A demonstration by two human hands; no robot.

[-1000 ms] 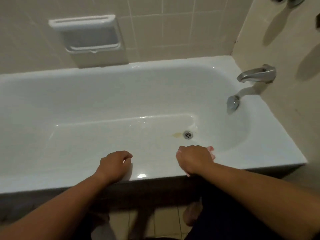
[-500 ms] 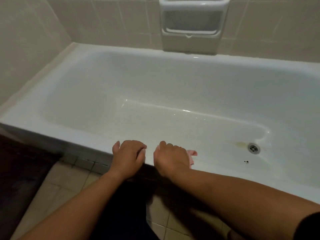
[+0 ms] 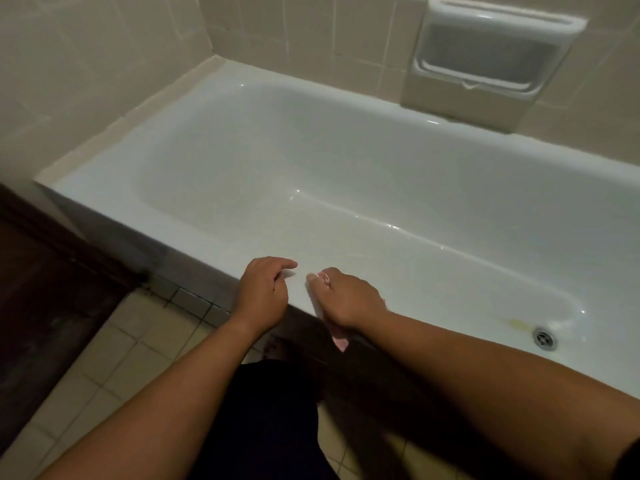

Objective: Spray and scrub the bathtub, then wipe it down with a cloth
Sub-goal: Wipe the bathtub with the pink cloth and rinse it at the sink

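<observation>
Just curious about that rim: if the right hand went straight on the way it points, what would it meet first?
Likely the left hand, a small gap ahead on the bathtub rim; the right hand grips a pink cloth. Depth is unclear.

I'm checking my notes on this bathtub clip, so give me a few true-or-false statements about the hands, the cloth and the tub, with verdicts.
1. The right hand grips a pink cloth at the near rim of the bathtub. True.
2. The left hand holds a spray bottle. False: it holds nothing and is at the rim beside the right hand.
3. A yellowish stain lies beside the drain. True.
4. The soap dish sits on the tub floor. False: it is set in the tiled wall above the far rim.
</observation>
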